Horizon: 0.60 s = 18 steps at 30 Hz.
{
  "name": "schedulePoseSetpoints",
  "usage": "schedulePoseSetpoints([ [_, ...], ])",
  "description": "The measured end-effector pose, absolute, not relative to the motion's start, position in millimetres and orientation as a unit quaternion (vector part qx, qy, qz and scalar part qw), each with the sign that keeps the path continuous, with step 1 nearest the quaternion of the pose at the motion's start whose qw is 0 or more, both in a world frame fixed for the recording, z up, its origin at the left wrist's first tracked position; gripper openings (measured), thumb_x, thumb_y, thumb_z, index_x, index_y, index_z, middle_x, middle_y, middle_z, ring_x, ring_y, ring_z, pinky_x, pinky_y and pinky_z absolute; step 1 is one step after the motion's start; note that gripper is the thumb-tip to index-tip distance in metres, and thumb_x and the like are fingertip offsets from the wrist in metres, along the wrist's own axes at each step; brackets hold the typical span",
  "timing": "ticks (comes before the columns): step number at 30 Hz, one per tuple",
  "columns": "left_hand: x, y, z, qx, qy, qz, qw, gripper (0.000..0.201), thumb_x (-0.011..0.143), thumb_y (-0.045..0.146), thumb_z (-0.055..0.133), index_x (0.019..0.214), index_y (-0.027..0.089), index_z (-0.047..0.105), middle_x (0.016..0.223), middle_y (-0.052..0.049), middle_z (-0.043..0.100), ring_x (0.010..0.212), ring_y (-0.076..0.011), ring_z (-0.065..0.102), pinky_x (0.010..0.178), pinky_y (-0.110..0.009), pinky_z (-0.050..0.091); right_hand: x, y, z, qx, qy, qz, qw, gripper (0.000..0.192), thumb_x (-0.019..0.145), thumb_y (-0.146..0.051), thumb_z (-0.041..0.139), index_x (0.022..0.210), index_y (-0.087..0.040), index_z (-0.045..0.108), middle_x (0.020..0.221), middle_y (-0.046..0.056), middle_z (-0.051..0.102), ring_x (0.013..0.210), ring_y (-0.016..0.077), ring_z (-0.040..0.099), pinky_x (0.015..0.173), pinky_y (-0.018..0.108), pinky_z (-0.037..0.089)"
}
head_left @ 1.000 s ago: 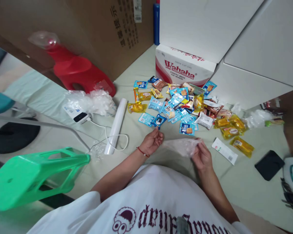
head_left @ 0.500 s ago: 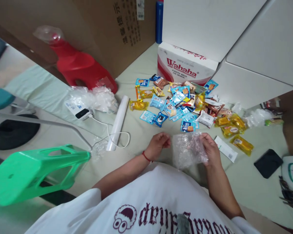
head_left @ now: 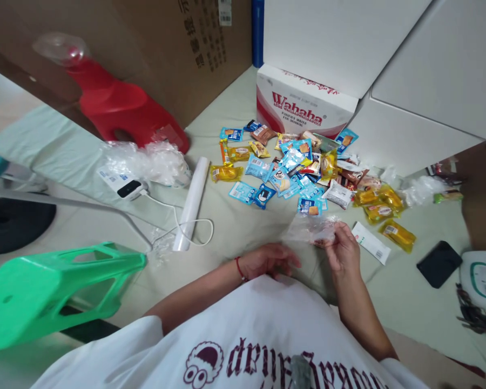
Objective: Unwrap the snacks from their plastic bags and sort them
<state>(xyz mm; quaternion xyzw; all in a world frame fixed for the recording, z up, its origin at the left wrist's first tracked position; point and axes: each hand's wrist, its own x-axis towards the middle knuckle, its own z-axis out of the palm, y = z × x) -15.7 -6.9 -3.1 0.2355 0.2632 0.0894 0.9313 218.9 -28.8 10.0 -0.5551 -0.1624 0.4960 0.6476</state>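
The room is bright with soft, even light and faint shadows, while the picture bends and blurs a little near its edges.

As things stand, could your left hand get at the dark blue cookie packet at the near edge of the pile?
Probably yes: the left hand is empty, and only bare sheet lies between it and the dark blue cookie packet.

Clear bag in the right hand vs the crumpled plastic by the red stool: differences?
The clear bag is pinched in the right hand, off the floor; the crumpled plastic heap lies on the sheet, untouched. The bag is a single small piece; the heap is larger and bunched. Both are transparent, wrinkled film.
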Motion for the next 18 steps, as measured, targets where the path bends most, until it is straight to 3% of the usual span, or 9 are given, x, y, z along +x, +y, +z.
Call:
schedulePoseSetpoints([
  [3, -5, 0, -7, 0.211, 0.334, 0.213, 0.894, 0.045, 0.067, 0.050, 0.086, 0.090, 0.013, 0.075, 0.095, -0.011, 0.076, 0.063, -0.0107, 0.060, 0.045, -0.019, 0.032, 213, -29, 7, -0.552, -0.148, 0.497, 0.653, 0.043, 0.066, -0.044, 0.090, 0.082, -0.023, 0.056, 0.073, -0.006, 0.057, 0.059, 0.0101, 0.052, 0.055, 0.023, 0.049],
  [5, 0, 7, -11, 0.220, 0.380, 0.279, 0.854, 0.043, 0.062, 0.047, 0.090, 0.078, 0.013, 0.069, 0.069, -0.001, 0.065, 0.051, -0.0050, 0.046, 0.043, -0.018, 0.021, 214, -34, 4, -0.586, -0.189, 0.499, 0.609, 0.041, 0.069, -0.048, 0.086, 0.084, -0.022, 0.057, 0.073, -0.005, 0.057, 0.061, 0.0115, 0.052, 0.056, 0.024, 0.048],
  [7, 2, 12, -14, 0.244, 0.401, 0.308, 0.827, 0.045, 0.061, 0.050, 0.090, 0.073, 0.014, 0.065, 0.057, 0.005, 0.053, 0.047, -0.0038, 0.036, 0.043, -0.020, 0.016, 217, -41, 5, -0.659, -0.264, 0.435, 0.554, 0.039, 0.076, -0.052, 0.080, 0.091, -0.022, 0.061, 0.080, -0.001, 0.061, 0.069, 0.0151, 0.056, 0.062, 0.028, 0.051],
  [10, 5, 14, -15, 0.302, 0.421, 0.328, 0.790, 0.046, 0.067, 0.057, 0.084, 0.074, 0.015, 0.065, 0.052, 0.007, 0.047, 0.047, -0.0052, 0.034, 0.046, -0.022, 0.018, 219, -51, 18, -0.718, -0.418, 0.230, 0.507, 0.041, 0.090, -0.053, 0.065, 0.115, -0.021, 0.063, 0.115, 0.010, 0.066, 0.103, 0.0240, 0.062, 0.088, 0.040, 0.054],
  [12, 7, 13, -13, 0.343, 0.430, 0.329, 0.768, 0.046, 0.070, 0.058, 0.081, 0.075, 0.015, 0.066, 0.051, 0.007, 0.047, 0.048, -0.0061, 0.034, 0.048, -0.023, 0.021, 214, -53, 29, -0.673, -0.548, 0.183, 0.463, 0.043, 0.094, -0.053, 0.059, 0.126, -0.023, 0.063, 0.132, 0.012, 0.062, 0.123, 0.0286, 0.057, 0.105, 0.049, 0.047],
  [15, 10, 11, -10, 0.383, 0.426, 0.336, 0.748, 0.047, 0.071, 0.060, 0.081, 0.074, 0.015, 0.065, 0.054, 0.006, 0.050, 0.051, -0.0070, 0.038, 0.051, -0.023, 0.026, 201, -45, 36, -0.606, -0.664, 0.246, 0.363, 0.032, 0.091, -0.051, 0.065, 0.107, -0.025, 0.073, 0.115, 0.011, 0.071, 0.123, 0.0317, 0.057, 0.109, 0.051, 0.044],
  [18, 2, 13, -9, 0.388, 0.419, 0.339, 0.748, 0.047, 0.068, 0.057, 0.085, 0.074, 0.015, 0.064, 0.062, 0.005, 0.056, 0.055, -0.0068, 0.042, 0.054, -0.022, 0.030, 199, -33, 30, -0.628, -0.580, 0.346, 0.387, 0.028, 0.093, -0.050, 0.064, 0.087, -0.024, 0.073, 0.088, 0.005, 0.072, 0.091, 0.0250, 0.065, 0.087, 0.040, 0.053],
])
